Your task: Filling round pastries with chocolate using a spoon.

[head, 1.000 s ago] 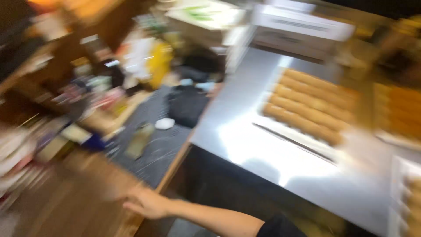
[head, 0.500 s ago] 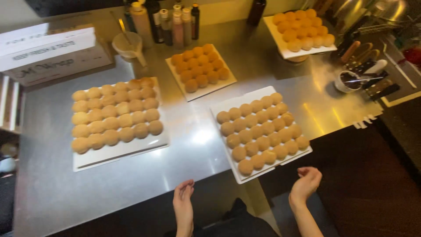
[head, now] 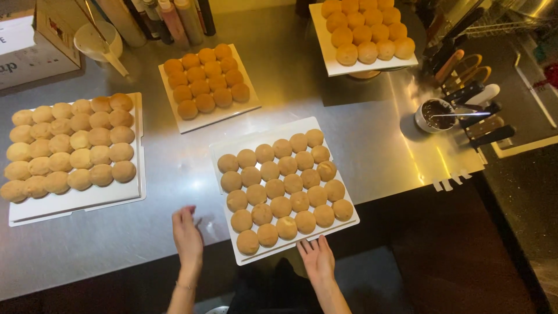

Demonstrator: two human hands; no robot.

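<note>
A white tray (head: 226, 152) of several round golden buns lies tilted on the steel counter (head: 349, 145) right in front of me. My right hand (head: 317, 256) is open at the tray's near edge, fingertips just touching or almost touching it. My left hand (head: 187, 235) rests on the counter to the left of the tray, fingers loosely apart, holding nothing.
Three more white trays of buns: a big one (head: 75, 203) at left, one (head: 212, 119) behind the centre, one raised (head: 372, 65) at back right. Bottles (head: 174, 20), a measuring cup (head: 96, 40), a box (head: 29, 46), a small dark-filled cup (head: 436, 113), and knives (head: 476, 110) at right.
The view swung from the cluttered left side to the counter and has closed in on the front tray. Both hands have come up onto the counter edge beside that tray.
</note>
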